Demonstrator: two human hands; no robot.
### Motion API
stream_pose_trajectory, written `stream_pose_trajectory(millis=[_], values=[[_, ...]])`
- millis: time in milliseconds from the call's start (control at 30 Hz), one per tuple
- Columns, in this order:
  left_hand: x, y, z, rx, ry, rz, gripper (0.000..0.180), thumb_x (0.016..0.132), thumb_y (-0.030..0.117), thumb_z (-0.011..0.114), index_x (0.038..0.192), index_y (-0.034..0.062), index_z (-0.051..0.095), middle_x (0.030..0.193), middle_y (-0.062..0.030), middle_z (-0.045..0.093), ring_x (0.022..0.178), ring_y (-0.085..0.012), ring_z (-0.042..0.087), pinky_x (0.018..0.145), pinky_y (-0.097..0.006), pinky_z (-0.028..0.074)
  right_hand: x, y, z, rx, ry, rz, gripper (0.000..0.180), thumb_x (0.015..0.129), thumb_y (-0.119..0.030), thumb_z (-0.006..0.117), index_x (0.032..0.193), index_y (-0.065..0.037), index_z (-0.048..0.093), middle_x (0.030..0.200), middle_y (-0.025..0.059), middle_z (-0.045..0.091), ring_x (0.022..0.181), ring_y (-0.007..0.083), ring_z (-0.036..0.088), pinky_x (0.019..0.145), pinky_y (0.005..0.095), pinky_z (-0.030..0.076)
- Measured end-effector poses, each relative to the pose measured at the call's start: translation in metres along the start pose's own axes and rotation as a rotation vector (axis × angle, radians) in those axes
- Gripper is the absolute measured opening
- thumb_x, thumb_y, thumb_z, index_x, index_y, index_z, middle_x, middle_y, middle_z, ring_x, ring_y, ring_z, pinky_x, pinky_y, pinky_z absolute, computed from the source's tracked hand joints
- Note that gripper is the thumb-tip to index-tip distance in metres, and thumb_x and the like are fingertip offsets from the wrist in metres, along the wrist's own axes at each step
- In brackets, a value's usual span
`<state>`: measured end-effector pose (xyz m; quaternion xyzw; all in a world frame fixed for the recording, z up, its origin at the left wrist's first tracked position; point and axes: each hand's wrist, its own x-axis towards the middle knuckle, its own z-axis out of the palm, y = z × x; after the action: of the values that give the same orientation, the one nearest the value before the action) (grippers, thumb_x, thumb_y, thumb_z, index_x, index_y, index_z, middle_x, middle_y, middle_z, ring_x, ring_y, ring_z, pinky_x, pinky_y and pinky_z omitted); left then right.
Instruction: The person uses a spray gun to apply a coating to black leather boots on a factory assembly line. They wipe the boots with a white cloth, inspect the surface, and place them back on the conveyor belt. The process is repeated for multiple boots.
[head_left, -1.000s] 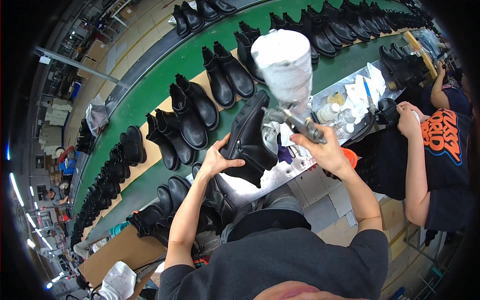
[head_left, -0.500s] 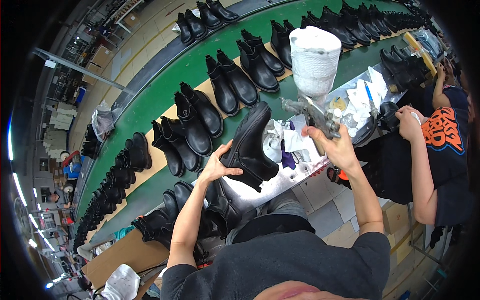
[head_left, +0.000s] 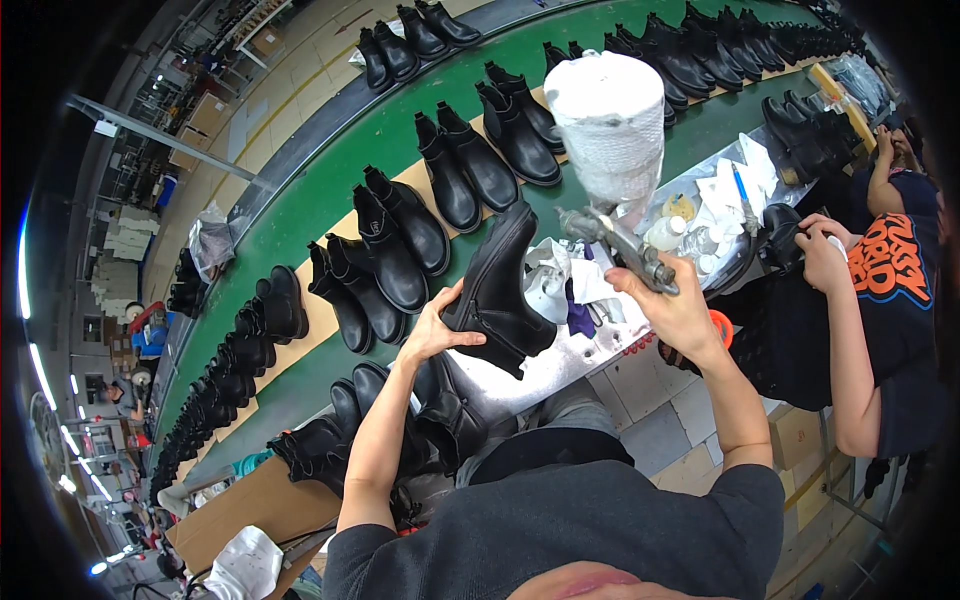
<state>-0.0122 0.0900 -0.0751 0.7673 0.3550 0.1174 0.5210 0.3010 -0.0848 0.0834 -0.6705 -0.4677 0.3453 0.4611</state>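
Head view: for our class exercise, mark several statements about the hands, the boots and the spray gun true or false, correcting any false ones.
1. The left hand holds a black boot. True.
2. The right hand is empty. False: it grips a spray gun.
3. A white-wrapped cup stands above the spray gun. True.
4. The held boot's toe points down toward the picture's lower edge. False: it points upward.
5. Pairs of black boots stand beyond the left hand, along a green surface. True.

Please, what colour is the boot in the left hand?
The boot in the left hand is black, as the head view shows.
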Motion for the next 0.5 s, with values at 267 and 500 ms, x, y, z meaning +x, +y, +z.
stream_pose_trajectory(millis=[267, 500], values=[[-0.001, 0.024, 0.002, 0.011, 0.023, -0.077, 0.104, 0.051, 0.022, 0.094, 0.14, 0.0008, 0.044, 0.113, -0.0058, 0.055, 0.109, -0.0193, 0.055, 0.101, -0.029, 0.038, -0.006, 0.001, 0.009, 0.056, -0.147, -0.067, 0.036, 0.086, -0.023, 0.072, 0.109, 0.004, 0.066, 0.062, 0.001, 0.053, 0.06, 0.0063, 0.044, 0.054, 0.0251, 0.037], [-0.005, 0.014, 0.0, 0.022, 0.004, -0.027, 0.103, 0.052, 0.024, 0.093, 0.14, -0.0008, 0.043, 0.116, -0.0069, 0.055, 0.114, -0.0198, 0.053, 0.104, -0.03, 0.035, 0.012, 0.007, 0.001, 0.129, -0.03, 0.054, 0.028, 0.086, -0.025, 0.072, 0.083, 0.002, 0.065, 0.068, -0.0001, 0.061, 0.062, 0.0059, 0.051, 0.056, 0.0245, 0.04]])
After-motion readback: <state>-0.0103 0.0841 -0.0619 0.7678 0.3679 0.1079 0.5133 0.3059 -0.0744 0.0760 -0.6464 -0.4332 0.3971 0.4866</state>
